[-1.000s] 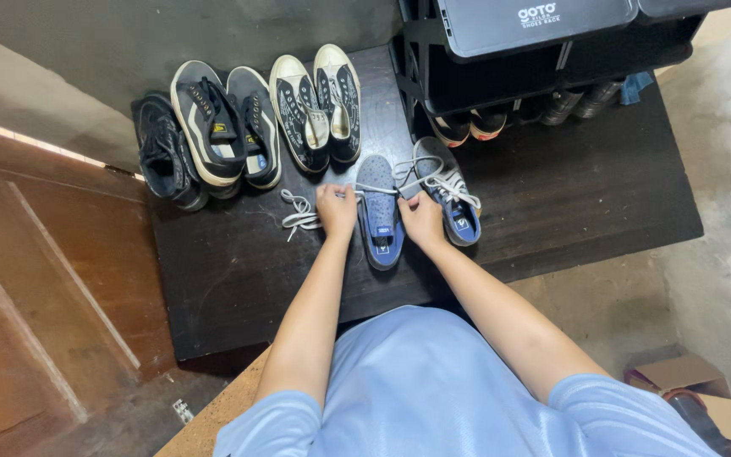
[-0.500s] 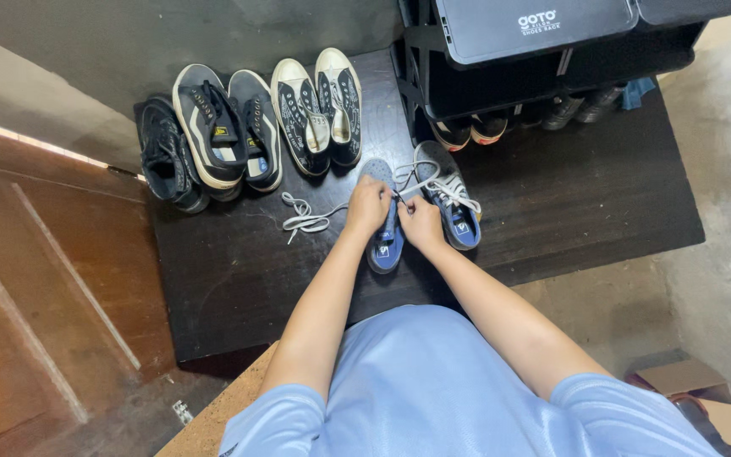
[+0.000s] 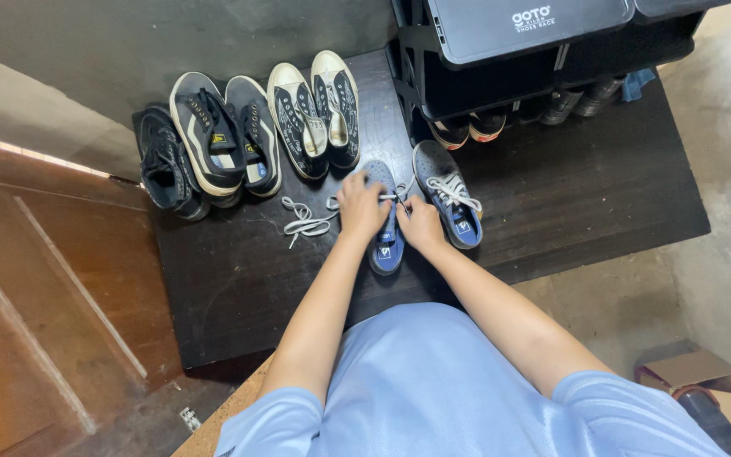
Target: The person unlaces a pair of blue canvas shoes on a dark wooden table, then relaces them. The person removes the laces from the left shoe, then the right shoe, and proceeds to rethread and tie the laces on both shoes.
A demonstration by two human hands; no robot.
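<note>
Nearest, both hands work the blue shoe (image 3: 385, 241) on the dark mat (image 3: 239, 288): the left hand (image 3: 362, 206) lies curled over its white lace (image 3: 306, 220), the right hand (image 3: 420, 224) pinches the lace end closed. Lacing looks partly done — a loose tail trails left. Its laced mate (image 3: 450, 199) sits just beside. Since half a second ago, the left hand has slid up — farther toward the toe.

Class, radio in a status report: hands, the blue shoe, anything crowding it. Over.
Both hands on white lace: left hand, right hand. Blue shoe flat on dark board. Its pair close right; loose lace left.
</note>
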